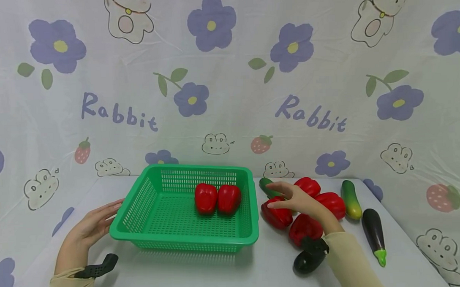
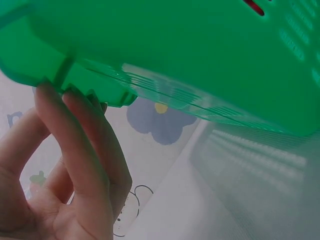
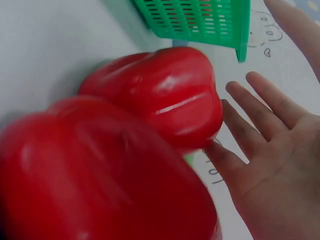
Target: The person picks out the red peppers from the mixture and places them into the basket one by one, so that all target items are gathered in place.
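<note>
A green perforated basket (image 1: 184, 237) holds two red bell peppers (image 1: 206, 199) in its right half. My left hand (image 1: 93, 224) is at the basket's left side; in the left wrist view its fingertips (image 2: 47, 92) meet the rim's underside. On the right, my right hand (image 1: 298, 199) hovers over a group of red bell peppers, its fingers spread. Nearest to it is one pepper (image 3: 165, 95) beside the basket; the right wrist view shows the fingers next to this pepper, not wrapped round it. Another pepper (image 3: 100, 170) fills that view's lower left.
Right of the basket lie more red peppers (image 1: 332, 205), a cucumber (image 1: 267, 185) partly behind the hand, a green-yellow cucumber (image 1: 351, 200), a long dark eggplant (image 1: 373, 229) and a dark eggplant (image 1: 308, 261) near the right wrist. A patterned cloth (image 1: 235, 75) hangs behind the table.
</note>
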Tool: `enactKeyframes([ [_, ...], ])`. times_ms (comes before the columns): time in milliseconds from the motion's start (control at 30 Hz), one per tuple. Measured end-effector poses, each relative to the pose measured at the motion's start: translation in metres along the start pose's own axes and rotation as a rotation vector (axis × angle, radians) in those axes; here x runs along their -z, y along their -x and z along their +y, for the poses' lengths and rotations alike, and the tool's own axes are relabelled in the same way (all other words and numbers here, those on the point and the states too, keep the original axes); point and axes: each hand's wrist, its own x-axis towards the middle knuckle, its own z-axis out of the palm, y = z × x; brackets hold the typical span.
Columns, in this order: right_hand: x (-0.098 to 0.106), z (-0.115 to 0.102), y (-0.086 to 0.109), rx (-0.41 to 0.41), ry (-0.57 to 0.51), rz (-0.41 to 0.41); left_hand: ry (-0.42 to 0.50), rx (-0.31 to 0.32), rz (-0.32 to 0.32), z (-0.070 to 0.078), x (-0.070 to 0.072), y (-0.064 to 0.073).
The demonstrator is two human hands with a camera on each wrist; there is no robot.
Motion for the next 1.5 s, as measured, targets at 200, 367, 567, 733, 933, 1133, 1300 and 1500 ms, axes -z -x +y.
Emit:
enactKeyframes([
  [200, 0.003, 0.007, 0.003, -0.034, 0.014, -0.021, 0.025, -0.002, -0.009, 0.001, 0.001, 0.001],
  [367, 0.004, 0.011, 0.004, -0.042, 0.065, -0.019, 0.048, -0.018, -0.043, 0.000, 0.004, 0.001],
  [567, 0.004, 0.010, 0.005, -0.092, 0.115, -0.010, 0.037, -0.006, -0.022, -0.001, 0.005, 0.001],
  [733, 0.006, 0.010, 0.004, -0.142, 0.144, -0.012, 0.042, -0.003, -0.021, -0.001, 0.004, 0.001],
  [933, 0.008, 0.011, 0.005, -0.127, 0.102, -0.040, 0.037, -0.006, -0.023, -0.001, 0.002, 0.000],
  [1133, 0.009, 0.010, 0.006, -0.142, 0.106, -0.064, 0.022, 0.001, 0.000, 0.000, 0.001, 0.000],
  [1300, 0.009, 0.007, 0.004, -0.169, 0.178, -0.089, 0.045, 0.006, 0.013, -0.001, 0.000, 0.001],
  [1500, 0.010, 0.003, 0.003, -0.201, 0.228, -0.106, 0.047, -0.005, -0.012, -0.001, 0.001, 0.000],
])
